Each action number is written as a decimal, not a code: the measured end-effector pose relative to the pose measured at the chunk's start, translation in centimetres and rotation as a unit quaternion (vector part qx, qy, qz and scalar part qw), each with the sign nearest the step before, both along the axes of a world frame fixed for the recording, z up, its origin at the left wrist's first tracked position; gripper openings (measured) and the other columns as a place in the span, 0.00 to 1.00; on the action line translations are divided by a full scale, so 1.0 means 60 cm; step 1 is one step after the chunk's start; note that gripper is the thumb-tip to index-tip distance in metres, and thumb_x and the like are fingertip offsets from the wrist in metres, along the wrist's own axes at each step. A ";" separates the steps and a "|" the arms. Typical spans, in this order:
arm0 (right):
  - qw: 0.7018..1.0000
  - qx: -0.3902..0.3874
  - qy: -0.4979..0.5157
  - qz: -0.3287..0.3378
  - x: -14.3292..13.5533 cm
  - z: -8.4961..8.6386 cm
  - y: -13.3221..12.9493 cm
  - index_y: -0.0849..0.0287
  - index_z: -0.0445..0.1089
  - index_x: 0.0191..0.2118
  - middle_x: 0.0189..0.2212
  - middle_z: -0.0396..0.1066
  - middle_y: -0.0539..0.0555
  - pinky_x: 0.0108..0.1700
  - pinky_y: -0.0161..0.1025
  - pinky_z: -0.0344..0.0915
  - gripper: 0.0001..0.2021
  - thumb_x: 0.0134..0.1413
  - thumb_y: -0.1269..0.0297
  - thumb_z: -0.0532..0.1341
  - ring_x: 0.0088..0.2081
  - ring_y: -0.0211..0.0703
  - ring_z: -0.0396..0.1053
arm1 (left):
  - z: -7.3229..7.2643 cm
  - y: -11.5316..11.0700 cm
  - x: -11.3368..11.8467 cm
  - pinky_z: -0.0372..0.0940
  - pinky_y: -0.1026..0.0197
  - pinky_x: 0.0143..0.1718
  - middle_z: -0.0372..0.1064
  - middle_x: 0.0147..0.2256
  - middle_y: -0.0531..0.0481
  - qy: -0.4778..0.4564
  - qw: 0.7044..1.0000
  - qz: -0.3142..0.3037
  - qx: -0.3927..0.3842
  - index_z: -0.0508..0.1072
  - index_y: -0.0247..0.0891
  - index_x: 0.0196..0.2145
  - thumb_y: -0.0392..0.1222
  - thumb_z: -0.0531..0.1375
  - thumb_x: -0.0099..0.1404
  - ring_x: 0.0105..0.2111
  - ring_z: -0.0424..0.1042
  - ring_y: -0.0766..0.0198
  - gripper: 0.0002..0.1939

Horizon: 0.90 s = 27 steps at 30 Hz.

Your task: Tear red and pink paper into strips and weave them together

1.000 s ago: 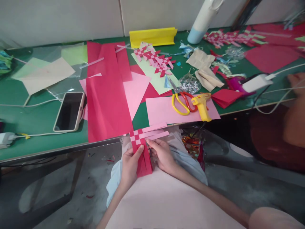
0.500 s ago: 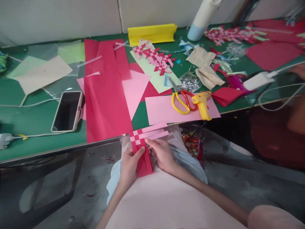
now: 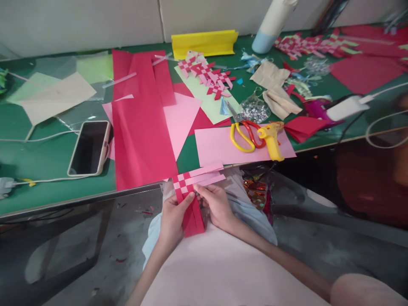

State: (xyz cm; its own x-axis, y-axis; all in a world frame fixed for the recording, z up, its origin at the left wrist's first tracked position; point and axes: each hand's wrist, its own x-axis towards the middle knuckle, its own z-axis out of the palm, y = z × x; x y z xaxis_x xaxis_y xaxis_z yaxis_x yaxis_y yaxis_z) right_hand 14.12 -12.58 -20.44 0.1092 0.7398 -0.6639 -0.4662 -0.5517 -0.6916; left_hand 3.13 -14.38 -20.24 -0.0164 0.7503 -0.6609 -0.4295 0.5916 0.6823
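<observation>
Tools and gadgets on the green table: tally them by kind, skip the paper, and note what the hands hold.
Scissors: 1
Glue gun: 1
Phone: 1
Bottle: 1
Total: 4
Off the table, the left hand and right hand both grip the woven red and pink paper strips.

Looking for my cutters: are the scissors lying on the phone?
No, the scissors lie on the pink sheet beside the glue gun, apart from the phone.
</observation>
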 end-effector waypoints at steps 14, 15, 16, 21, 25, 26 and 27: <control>1.000 0.004 -0.002 0.015 0.000 0.004 -0.001 0.63 0.69 0.20 0.15 0.66 0.48 0.22 0.31 0.57 0.18 0.32 0.53 0.72 0.18 0.32 0.61 | 0.007 0.004 0.000 0.67 0.63 0.30 0.75 0.26 0.46 0.013 1.000 -0.006 -0.009 0.79 0.33 0.31 0.47 0.70 0.49 0.26 0.73 0.63 0.15; 1.000 0.006 -0.002 0.015 0.000 0.003 -0.001 0.63 0.69 0.20 0.15 0.66 0.48 0.22 0.31 0.56 0.18 0.32 0.53 0.72 0.18 0.31 0.60 | 0.007 0.004 0.000 0.67 0.63 0.30 0.74 0.26 0.46 0.013 1.000 -0.006 -0.011 0.79 0.33 0.30 0.48 0.70 0.49 0.26 0.73 0.63 0.15; 1.000 0.006 0.000 0.016 0.000 0.002 0.000 0.63 0.69 0.20 0.15 0.65 0.48 0.22 0.31 0.56 0.18 0.33 0.53 0.72 0.18 0.31 0.60 | 0.006 0.004 -0.001 0.68 0.63 0.30 0.74 0.26 0.46 0.015 1.000 -0.006 -0.012 0.79 0.33 0.30 0.48 0.70 0.50 0.26 0.73 0.63 0.15; 1.000 0.008 0.007 0.009 -0.001 0.002 0.001 0.63 0.69 0.21 0.15 0.65 0.47 0.22 0.31 0.57 0.17 0.33 0.54 0.72 0.19 0.31 0.60 | 0.000 0.001 -0.002 0.68 0.62 0.30 0.74 0.25 0.47 0.016 1.000 -0.008 -0.002 0.78 0.34 0.30 0.48 0.69 0.50 0.26 0.73 0.63 0.14; 1.000 0.005 0.013 0.002 -0.002 0.005 0.001 0.63 0.69 0.20 0.15 0.65 0.47 0.22 0.31 0.57 0.18 0.32 0.54 0.73 0.19 0.31 0.60 | -0.003 0.000 -0.002 0.67 0.63 0.30 0.74 0.26 0.47 0.022 1.000 -0.012 0.004 0.78 0.34 0.30 0.48 0.69 0.51 0.26 0.73 0.63 0.14; 1.000 0.004 0.014 0.003 -0.001 0.005 0.000 0.63 0.68 0.20 0.15 0.64 0.47 0.22 0.31 0.57 0.18 0.31 0.54 0.72 0.19 0.31 0.60 | -0.004 -0.001 -0.002 0.67 0.63 0.29 0.74 0.26 0.47 0.023 1.000 -0.013 0.006 0.78 0.34 0.30 0.48 0.69 0.51 0.27 0.73 0.63 0.14; 1.000 0.002 0.014 0.006 -0.001 0.005 0.000 0.63 0.68 0.20 0.15 0.64 0.47 0.22 0.31 0.57 0.18 0.31 0.54 0.72 0.18 0.31 0.60 | -0.004 -0.001 -0.002 0.66 0.63 0.29 0.74 0.26 0.47 0.024 1.000 -0.015 0.008 0.78 0.34 0.30 0.48 0.69 0.51 0.26 0.73 0.63 0.14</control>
State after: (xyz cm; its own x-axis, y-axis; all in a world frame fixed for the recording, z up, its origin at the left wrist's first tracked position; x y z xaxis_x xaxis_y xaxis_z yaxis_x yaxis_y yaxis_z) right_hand 14.05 -12.57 -20.14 0.0822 0.7440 -0.6632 -0.4793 -0.5539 -0.6808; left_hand 3.01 -14.43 -20.48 -0.0250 0.7621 -0.6470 -0.3775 0.5921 0.7120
